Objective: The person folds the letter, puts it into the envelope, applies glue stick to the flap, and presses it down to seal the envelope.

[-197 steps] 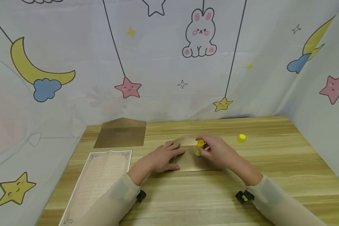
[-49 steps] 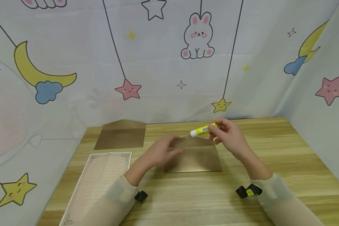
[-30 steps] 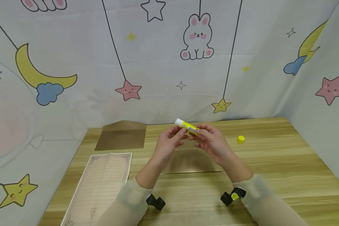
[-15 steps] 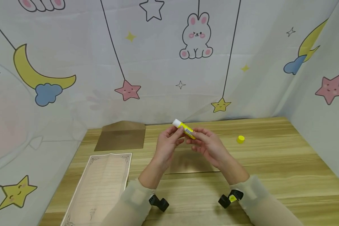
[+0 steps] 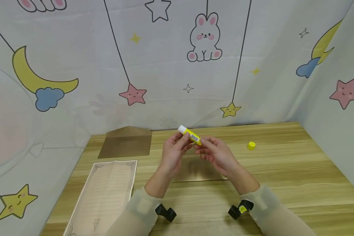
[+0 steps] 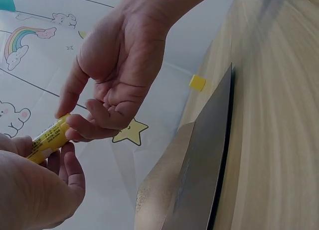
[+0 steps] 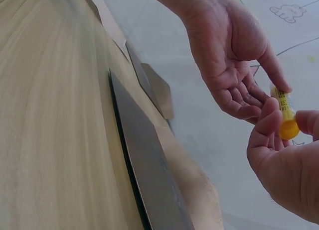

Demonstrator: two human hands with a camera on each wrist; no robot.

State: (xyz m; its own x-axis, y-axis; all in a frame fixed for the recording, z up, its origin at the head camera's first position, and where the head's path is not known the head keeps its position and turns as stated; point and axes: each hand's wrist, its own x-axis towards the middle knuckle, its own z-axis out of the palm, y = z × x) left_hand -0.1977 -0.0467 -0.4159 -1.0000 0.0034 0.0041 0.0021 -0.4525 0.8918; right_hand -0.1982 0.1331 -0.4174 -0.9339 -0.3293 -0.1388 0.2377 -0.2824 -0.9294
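Above the table, both hands hold a yellow glue stick [image 5: 193,137], tilted with its white end up to the left. My left hand [image 5: 171,152] pinches it between thumb and fingers near the white end. The thumb and fingers of my right hand [image 5: 219,155] pinch its lower, capless end; the right wrist view shows that round yellow end [image 7: 288,129]. Below the hands lies a brown envelope [image 5: 199,170], its upper part hidden by them in the head view. Its flap [image 7: 192,180] extends open in the right wrist view.
A yellow cap [image 5: 251,146] stands on the wooden table [image 5: 283,177] to the right. At the back left lies another brown envelope [image 5: 125,144] with its flap up. A lined, bordered sheet of paper [image 5: 106,190] is at the left, partly under the left sleeve. A printed curtain [image 5: 165,65] hangs behind.
Earlier, my right hand held the glue stick upright at the envelope's flap while my left hand rested on the envelope. The stick was lifted and turned, and my left hand took hold too.
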